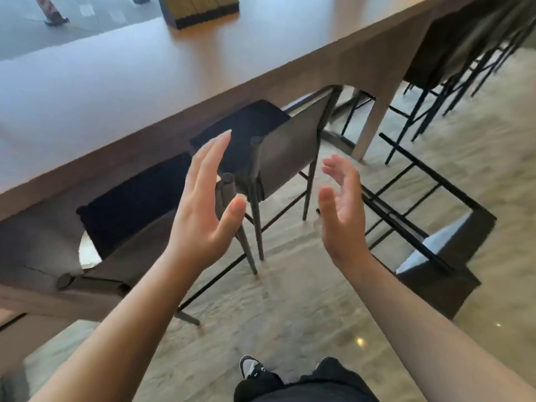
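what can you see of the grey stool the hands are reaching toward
The stool is tall, with a low curved backrest in what looks like grey leather and a dark seat tucked under the wooden counter. Slim tapered grey legs are joined by thin black rods. It stands upright on the pale floor. The left hand and right hand are open on either side; neither plainly touches it.

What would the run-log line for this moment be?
left hand: open, empty | right hand: open, empty | chair: pushed under table, not gripped | stage: both hands held out toward chair
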Available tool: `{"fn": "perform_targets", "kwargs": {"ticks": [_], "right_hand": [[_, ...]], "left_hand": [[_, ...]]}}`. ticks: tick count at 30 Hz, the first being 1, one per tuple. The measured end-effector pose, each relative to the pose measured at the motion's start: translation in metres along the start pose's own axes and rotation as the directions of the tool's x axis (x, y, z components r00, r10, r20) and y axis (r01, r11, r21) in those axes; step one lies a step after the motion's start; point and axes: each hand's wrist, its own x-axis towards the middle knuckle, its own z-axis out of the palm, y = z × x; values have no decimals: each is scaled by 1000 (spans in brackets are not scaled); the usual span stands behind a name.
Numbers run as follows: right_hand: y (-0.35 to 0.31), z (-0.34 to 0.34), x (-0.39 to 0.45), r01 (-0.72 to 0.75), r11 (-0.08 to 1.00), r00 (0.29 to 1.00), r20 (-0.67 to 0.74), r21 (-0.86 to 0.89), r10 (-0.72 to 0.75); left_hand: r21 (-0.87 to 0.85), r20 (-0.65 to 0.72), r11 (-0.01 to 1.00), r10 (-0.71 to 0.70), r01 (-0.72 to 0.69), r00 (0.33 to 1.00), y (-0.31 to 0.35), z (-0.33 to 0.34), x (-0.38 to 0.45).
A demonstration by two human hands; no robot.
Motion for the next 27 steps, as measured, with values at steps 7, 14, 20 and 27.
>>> {"fn": "perform_targets", "kwargs": {"ticks": [7, 14, 20, 27], "right_hand": [[-1, -131, -50, -37, 997, 942, -336, -63, 14], [-11, -267, -140, -105, 989, 822, -568, -109, 24], [-23, -374, -218, -163, 972, 735, -678, -171, 4], [-25, -453, -267, -220, 954, 661, -750, -203, -7]], "left_hand": [[-201, 218, 956, 254, -211, 942, 72, 103, 14], [-379, 352, 881, 419, -283, 837, 182, 218, -27], [-505, 410, 815, 516, -285, 752, 276, 300, -81], [-542, 483, 796, 557, -269, 676, 346, 371, -106]]}}
